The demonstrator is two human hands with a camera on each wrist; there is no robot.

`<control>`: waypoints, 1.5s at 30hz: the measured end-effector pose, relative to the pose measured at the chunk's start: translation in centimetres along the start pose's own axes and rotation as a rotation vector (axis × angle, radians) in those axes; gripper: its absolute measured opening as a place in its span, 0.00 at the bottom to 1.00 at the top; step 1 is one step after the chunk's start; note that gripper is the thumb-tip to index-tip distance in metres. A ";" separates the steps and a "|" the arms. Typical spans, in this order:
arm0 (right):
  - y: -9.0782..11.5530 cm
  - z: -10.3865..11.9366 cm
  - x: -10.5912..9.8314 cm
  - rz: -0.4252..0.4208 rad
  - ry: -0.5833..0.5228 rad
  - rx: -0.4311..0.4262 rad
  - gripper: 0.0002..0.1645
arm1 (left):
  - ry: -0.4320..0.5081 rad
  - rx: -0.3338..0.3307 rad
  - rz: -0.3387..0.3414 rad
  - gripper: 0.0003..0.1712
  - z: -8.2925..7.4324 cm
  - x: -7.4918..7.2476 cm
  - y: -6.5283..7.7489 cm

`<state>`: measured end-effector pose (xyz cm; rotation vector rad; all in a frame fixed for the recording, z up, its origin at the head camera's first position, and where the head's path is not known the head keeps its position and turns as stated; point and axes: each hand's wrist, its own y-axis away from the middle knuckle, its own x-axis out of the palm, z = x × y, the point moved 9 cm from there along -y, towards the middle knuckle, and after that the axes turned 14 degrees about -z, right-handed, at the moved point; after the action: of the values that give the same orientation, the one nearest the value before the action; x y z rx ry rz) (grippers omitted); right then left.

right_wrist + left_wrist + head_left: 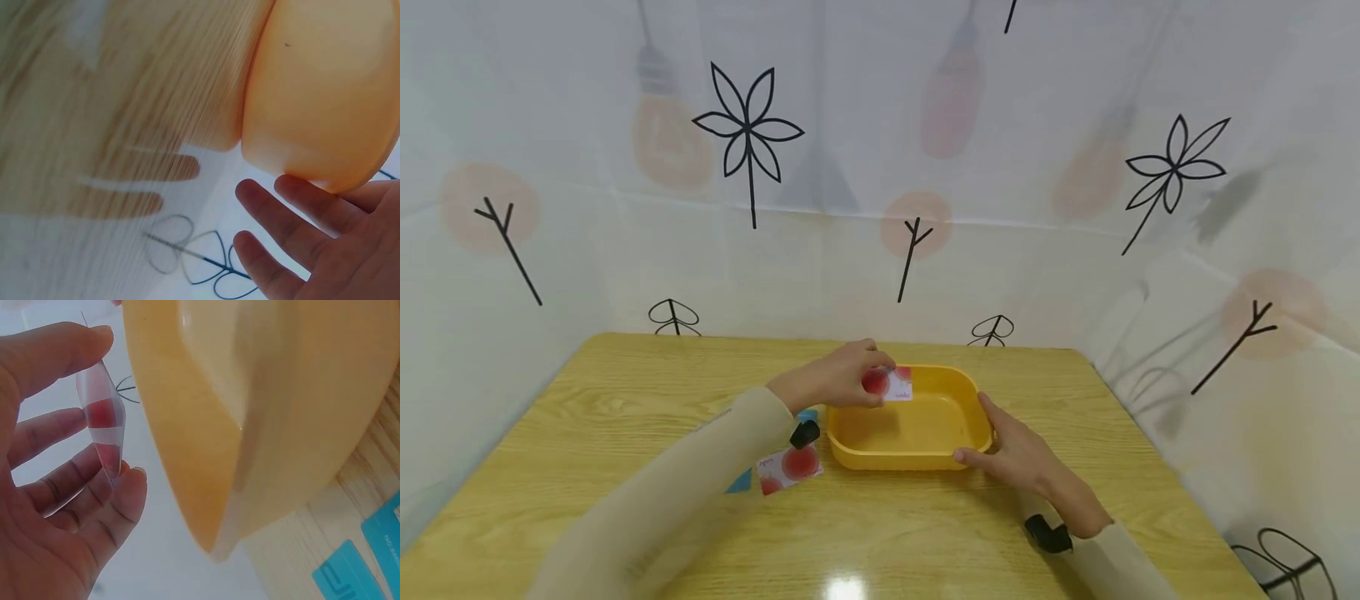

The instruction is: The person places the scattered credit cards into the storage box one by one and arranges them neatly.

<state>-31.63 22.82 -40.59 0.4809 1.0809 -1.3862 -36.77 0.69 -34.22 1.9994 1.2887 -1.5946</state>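
Note:
My left hand [842, 377] pinches a white card with red circles [898, 386] between thumb and fingers, above the far left part of a yellow plastic bin [895, 461]. In the left wrist view the card [103, 415] looks bowed between the thumb and fingertips, beside the bin's wall. At the bin's right near corner, my right hand [1026, 454] rests against it, thumb at the front wall and fingers along the right side. The right wrist view has its fingers [284, 219] nearly straight, some touching the bin's wall [325, 94].
Left of the bin, another white card with red circles [790, 468] lies on the wooden table [880, 533]. Blue cards [741, 482] lie around it, partly hidden by my left sleeve [685, 492]. A patterned white cloth [820, 275] hangs behind the table and along its sides.

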 end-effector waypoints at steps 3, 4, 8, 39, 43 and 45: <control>0.0 -0.1 0.0 0.002 -0.001 0.002 0.66 | -0.016 0.015 0.025 0.30 -0.5 0.6 -0.6; 0.0 -0.2 0.0 0.004 -0.002 0.002 0.66 | -0.022 0.017 0.035 0.30 -0.7 0.8 -0.8; 0.0 -0.3 0.1 0.010 -0.009 0.008 0.66 | -0.047 0.019 0.079 0.29 -1.5 1.6 -1.5; 0.1 0.0 0.2 0.031 -0.020 0.015 0.65 | -0.074 0.025 0.194 0.27 -3.1 7.2 -4.3; 0.1 0.0 0.2 0.031 -0.011 0.012 0.64 | -0.077 0.035 0.200 0.29 -3.3 7.8 -4.5; 0.0 0.0 0.3 0.035 -0.010 0.013 0.64 | -0.086 0.038 0.201 0.29 -3.3 8.3 -4.5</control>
<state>-31.63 22.68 -40.83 0.4998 1.0509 -1.3643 -38.22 9.31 -39.03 1.9883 0.9985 -1.6011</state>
